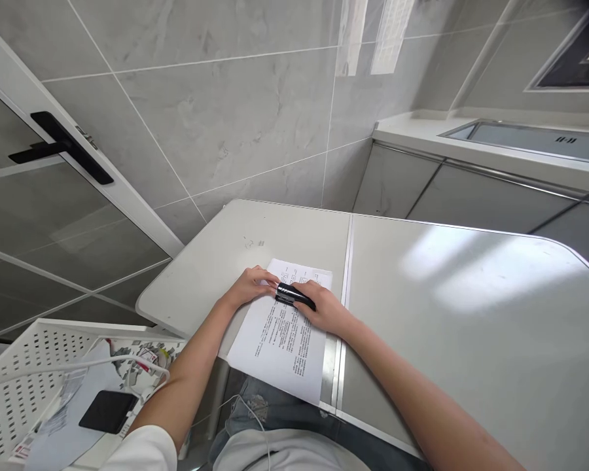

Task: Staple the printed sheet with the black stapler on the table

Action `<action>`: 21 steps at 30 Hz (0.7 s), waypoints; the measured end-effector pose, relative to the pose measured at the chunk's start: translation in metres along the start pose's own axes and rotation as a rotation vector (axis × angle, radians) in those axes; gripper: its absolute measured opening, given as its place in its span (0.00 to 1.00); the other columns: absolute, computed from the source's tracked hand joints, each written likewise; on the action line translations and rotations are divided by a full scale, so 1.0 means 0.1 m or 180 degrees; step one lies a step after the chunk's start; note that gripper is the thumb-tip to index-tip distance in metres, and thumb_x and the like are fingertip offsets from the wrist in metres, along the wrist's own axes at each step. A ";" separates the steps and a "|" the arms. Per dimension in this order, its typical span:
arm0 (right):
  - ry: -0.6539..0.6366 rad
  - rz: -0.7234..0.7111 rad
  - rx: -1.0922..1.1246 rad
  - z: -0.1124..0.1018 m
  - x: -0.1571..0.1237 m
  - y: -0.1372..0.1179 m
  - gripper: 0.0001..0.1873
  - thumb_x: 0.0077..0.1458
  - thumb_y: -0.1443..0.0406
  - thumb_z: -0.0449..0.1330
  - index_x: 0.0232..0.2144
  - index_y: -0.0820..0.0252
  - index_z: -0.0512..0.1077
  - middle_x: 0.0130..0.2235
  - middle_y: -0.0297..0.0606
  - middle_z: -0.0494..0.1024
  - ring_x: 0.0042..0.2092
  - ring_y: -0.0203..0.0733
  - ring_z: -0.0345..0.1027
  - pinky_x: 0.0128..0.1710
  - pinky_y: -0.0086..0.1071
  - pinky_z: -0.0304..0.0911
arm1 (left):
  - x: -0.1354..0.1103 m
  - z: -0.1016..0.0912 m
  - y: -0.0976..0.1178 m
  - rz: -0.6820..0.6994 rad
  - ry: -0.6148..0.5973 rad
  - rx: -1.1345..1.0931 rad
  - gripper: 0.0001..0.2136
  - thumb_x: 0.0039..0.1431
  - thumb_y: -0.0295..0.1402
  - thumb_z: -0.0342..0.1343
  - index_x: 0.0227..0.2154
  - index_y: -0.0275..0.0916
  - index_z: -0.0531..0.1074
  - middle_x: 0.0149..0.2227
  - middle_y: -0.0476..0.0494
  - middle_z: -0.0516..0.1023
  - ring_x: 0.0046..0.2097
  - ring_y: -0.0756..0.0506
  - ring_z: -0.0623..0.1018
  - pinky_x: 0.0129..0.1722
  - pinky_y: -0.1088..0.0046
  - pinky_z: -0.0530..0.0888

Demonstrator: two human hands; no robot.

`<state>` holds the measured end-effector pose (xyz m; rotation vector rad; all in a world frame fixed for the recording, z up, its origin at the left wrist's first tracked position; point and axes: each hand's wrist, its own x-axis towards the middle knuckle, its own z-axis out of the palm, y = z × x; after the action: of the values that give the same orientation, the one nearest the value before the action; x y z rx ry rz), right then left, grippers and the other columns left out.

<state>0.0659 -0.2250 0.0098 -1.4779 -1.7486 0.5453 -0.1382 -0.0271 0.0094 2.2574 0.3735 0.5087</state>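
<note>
A printed sheet of paper (282, 337) lies on the pale grey table (446, 294), its near edge hanging over the table's front. My right hand (326, 309) is closed around a small black stapler (294, 296) that sits on the upper part of the sheet. My left hand (249, 286) rests flat on the paper's upper left edge, fingers stretched toward the stapler's tip.
A white perforated basket (14, 386) at the lower left holds papers, a white cable and a black phone (107, 411). A glass door with a black handle (61, 145) stands to the left. Grey tiled wall behind; a counter with a sink (535, 140) at the right.
</note>
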 end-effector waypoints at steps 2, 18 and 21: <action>-0.0042 0.0001 0.0119 0.05 0.02 0.01 0.20 0.67 0.62 0.57 0.60 0.52 0.69 0.49 0.42 0.79 0.48 0.48 0.71 0.48 0.43 0.68 | 0.02 0.00 0.02 0.0091 -0.0027 0.0094 0.13 0.54 0.38 0.70 0.42 0.42 0.81 0.35 0.46 0.83 0.39 0.45 0.77 0.45 0.66 0.73; -0.0521 0.0448 -0.0428 -0.05 0.02 -0.23 0.23 0.70 0.60 0.52 0.65 0.52 0.62 0.46 0.43 0.77 0.43 0.46 0.71 0.41 0.35 0.63 | 0.03 -0.12 0.07 0.0316 -0.0066 0.0763 0.09 0.61 0.40 0.64 0.42 0.44 0.77 0.47 0.44 0.79 0.51 0.41 0.73 0.57 0.60 0.69; -0.0741 0.0653 -0.0718 -0.18 -0.05 -0.29 0.23 0.70 0.60 0.52 0.64 0.53 0.63 0.43 0.43 0.78 0.41 0.46 0.71 0.39 0.33 0.59 | 0.01 -0.13 0.06 0.0159 0.0219 0.0884 0.07 0.68 0.39 0.56 0.41 0.44 0.77 0.47 0.44 0.78 0.52 0.43 0.74 0.58 0.60 0.68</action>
<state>0.0616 -0.2398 0.0413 -1.8272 -1.8976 0.6652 -0.1431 -0.0220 0.0222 2.5265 0.4468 0.5923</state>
